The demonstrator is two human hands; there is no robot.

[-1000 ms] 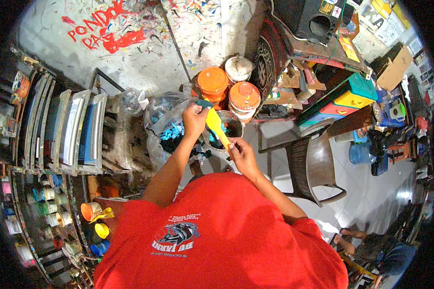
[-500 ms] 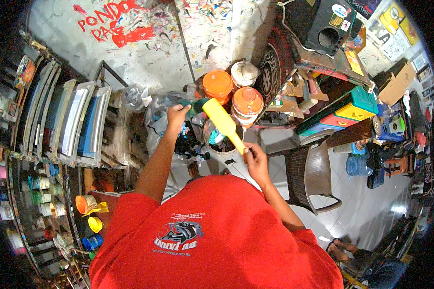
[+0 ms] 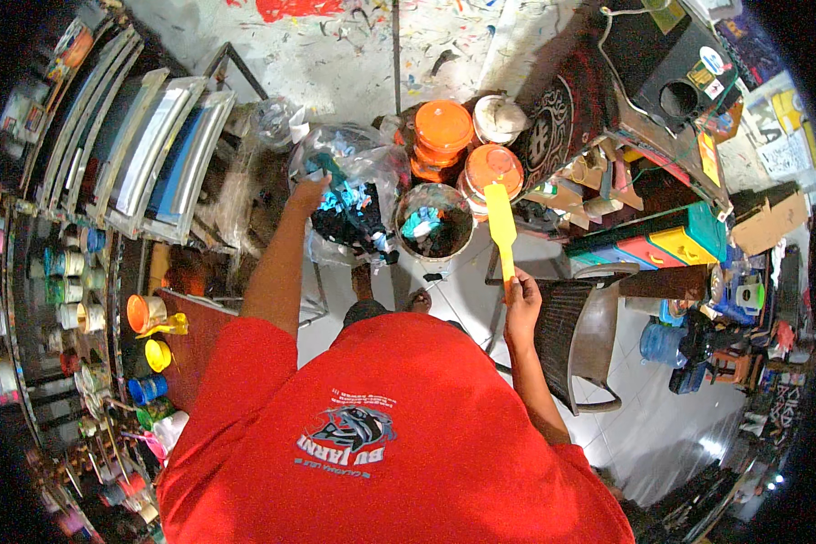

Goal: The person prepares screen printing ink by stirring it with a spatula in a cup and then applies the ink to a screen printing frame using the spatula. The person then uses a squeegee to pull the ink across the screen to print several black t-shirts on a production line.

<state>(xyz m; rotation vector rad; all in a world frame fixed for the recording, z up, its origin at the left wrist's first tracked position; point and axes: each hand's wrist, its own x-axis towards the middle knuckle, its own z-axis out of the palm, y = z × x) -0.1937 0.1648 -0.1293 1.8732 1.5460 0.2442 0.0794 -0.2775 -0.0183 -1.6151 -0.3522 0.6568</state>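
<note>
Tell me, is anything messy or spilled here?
Yes. The grey floor at the top is splattered with dried paint, including a big red patch. The left hand reaches into a clear plastic bag of paint-stained scraps, while the right hand holds a yellow spatula. No fresh spill shows.

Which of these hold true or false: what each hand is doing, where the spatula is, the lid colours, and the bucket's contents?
1. The right hand holds a yellow spatula. True.
2. The left hand holds the spatula too. False: it reaches into a clear plastic bag.
3. Two tubs have orange lids. True.
4. The spatula's blade is dipped in the bucket. False: it is raised to the right of it.
5. The bucket is empty. False: blue and dark stuff lies inside.
</note>
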